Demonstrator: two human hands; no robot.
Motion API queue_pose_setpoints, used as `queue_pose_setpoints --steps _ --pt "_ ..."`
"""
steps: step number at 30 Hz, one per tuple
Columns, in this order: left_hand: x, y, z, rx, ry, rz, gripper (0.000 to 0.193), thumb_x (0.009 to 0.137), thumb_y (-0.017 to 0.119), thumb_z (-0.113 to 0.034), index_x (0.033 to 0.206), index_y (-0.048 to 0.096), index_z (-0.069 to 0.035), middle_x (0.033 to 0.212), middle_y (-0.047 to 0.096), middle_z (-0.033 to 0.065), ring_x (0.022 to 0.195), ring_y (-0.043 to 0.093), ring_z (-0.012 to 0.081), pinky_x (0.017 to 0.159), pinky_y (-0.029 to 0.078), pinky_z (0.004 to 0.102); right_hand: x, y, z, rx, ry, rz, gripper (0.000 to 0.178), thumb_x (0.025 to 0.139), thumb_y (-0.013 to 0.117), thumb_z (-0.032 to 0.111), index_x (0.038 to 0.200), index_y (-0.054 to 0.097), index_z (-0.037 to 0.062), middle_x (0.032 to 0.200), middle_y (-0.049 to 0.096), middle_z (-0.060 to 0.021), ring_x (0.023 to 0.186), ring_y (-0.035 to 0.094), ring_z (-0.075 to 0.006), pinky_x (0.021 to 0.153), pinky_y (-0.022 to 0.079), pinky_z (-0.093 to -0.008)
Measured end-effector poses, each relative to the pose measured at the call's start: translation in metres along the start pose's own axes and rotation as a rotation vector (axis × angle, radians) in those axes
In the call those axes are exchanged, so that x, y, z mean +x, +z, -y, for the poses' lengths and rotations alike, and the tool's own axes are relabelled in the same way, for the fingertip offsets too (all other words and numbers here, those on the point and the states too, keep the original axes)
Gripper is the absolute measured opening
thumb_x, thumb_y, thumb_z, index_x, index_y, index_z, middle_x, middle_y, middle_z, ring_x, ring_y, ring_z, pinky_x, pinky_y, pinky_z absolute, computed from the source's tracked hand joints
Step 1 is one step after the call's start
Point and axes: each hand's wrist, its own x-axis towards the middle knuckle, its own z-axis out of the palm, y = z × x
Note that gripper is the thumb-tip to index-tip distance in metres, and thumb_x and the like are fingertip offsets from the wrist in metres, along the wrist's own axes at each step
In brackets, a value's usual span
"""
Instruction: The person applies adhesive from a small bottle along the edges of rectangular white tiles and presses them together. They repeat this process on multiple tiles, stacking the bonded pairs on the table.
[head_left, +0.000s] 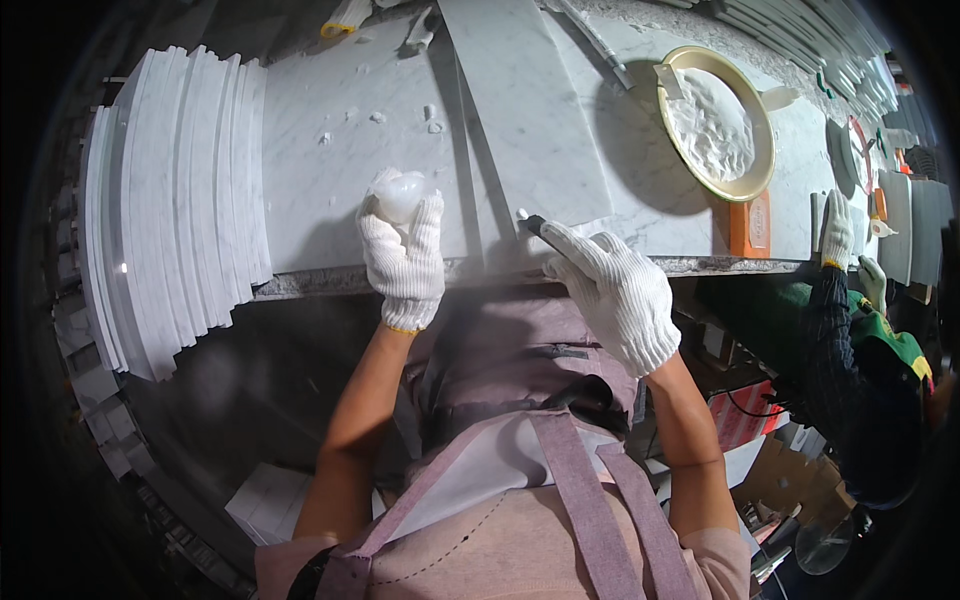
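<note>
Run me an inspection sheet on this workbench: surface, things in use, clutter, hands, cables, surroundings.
Surface: pale, grey-veined benchtop; a long slab lies across it.
Job's things: whitish rounded piece, slim dark tool, cream bowl of white powder.
Clutter: small white crumbs left of the slab; orange block by the bowl's near side.
Hands: gloved left hand holds the rounded piece; gloved right hand holds the tool near the slab's near end.
Cables: thin dark line by a red-and-white box, possibly a cord.
Surroundings: stacked slabs at left; co-worker's gloved hand at right.
</note>
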Motion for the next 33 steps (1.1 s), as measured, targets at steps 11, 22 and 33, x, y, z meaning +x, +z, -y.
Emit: queue_pose_setpoints --steps 11,22,33 --pt "0.002 0.001 -0.003 -0.012 -0.033 0.011 0.051 0.094 0.079 -0.010 0.136 0.055 0.001 0.125 0.066 0.0115 0.110 0.065 0.0175 0.098 0.055 0.0341 0.012 0.001 0.010 0.015 0.084 0.015 0.041 0.095 0.072 0.017 0.136 0.070 0.0177 0.090 0.070 -0.0091 0.078 0.068 -0.0280 0.069 0.055 -0.0407" --pt "0.003 0.003 0.002 -0.100 -0.033 0.039 0.051 0.096 0.076 -0.006 0.138 0.050 0.002 0.125 0.066 0.0140 0.109 0.067 0.0193 0.098 0.059 0.0345 -0.012 0.011 0.012 -0.064 0.090 0.023 0.043 0.096 0.071 0.018 0.139 0.067 0.0195 0.088 0.068 -0.0073 0.076 0.066 -0.0295 0.069 0.053 -0.0397" --pt "0.003 0.001 0.000 -0.057 -0.042 0.034 0.051 0.096 0.076 -0.010 0.139 0.051 0.001 0.124 0.067 0.0110 0.109 0.067 0.0177 0.098 0.057 0.0338 -0.017 0.025 0.007 -0.244 0.040 0.014 0.047 0.094 0.073 0.019 0.140 0.067 0.0211 0.084 0.065 -0.0097 0.067 0.065 -0.0300 0.063 0.053 -0.0419"
